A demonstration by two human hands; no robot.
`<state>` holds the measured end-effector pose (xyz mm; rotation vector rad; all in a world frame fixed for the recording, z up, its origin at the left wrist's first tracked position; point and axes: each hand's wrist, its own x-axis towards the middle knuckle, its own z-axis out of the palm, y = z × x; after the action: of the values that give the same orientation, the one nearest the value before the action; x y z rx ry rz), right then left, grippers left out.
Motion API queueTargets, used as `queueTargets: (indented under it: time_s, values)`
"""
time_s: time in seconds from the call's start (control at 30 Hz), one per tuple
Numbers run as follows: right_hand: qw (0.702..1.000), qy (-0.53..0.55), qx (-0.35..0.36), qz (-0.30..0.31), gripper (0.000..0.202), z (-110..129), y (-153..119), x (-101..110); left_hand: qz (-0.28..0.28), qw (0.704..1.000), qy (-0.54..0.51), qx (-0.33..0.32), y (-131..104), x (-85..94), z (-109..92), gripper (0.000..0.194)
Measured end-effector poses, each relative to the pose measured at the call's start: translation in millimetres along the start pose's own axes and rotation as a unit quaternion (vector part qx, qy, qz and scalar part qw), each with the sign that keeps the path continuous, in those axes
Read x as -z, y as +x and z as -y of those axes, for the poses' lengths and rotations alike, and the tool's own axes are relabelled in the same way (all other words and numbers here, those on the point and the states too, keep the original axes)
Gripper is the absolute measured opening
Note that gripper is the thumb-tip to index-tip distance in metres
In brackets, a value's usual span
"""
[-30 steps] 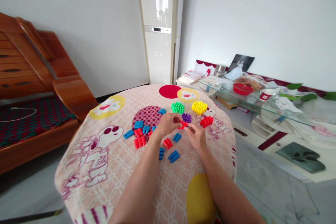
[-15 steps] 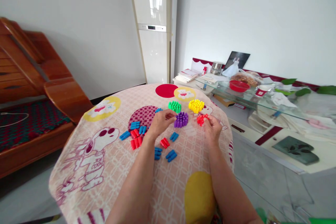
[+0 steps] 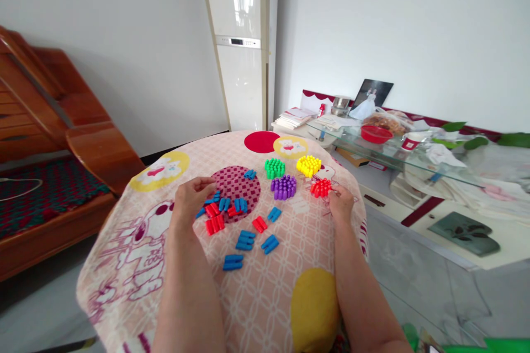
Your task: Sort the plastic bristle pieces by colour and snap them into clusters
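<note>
My left hand (image 3: 191, 198) is over the left part of the table, its thumb and forefinger slightly apart beside blue plastic peg pieces (image 3: 214, 197). Nothing shows between these fingers. At the right, my right hand (image 3: 342, 204) has its fingertips closed on the edge of an upright cluster of red pegs (image 3: 321, 187). Close by stand a purple cluster (image 3: 284, 187), a green cluster (image 3: 275, 167) and a yellow cluster (image 3: 308, 166). Loose red pieces (image 3: 215, 225) and blue pieces (image 3: 245, 240) lie in joined rows around the table's middle.
A patterned cloth (image 3: 265, 298) covers the table. Behind it stands a tall white cabinet unit (image 3: 240, 83). To the right, a glass-topped stand (image 3: 356, 146) holds a red bowl (image 3: 376, 133), papers and a paper cup (image 3: 411, 142). A wooden bench (image 3: 95, 149) is at the left.
My left hand has moved left from the purple cluster to the blue pieces, uncovering blue and red pieces. My right hand has shifted slightly right, still at the red cluster.
</note>
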<state>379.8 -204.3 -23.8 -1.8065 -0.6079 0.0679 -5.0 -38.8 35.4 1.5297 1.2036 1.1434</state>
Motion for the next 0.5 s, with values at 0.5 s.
queueTargets:
  time_s: [0.5]
  values:
    - [0.991, -0.049, 0.039, -0.118, 0.045, -8.6, 2.2, 2.9, 0.006, 0.973, 0.229, 0.039, -9.5, 25.5, 5.6, 0.016]
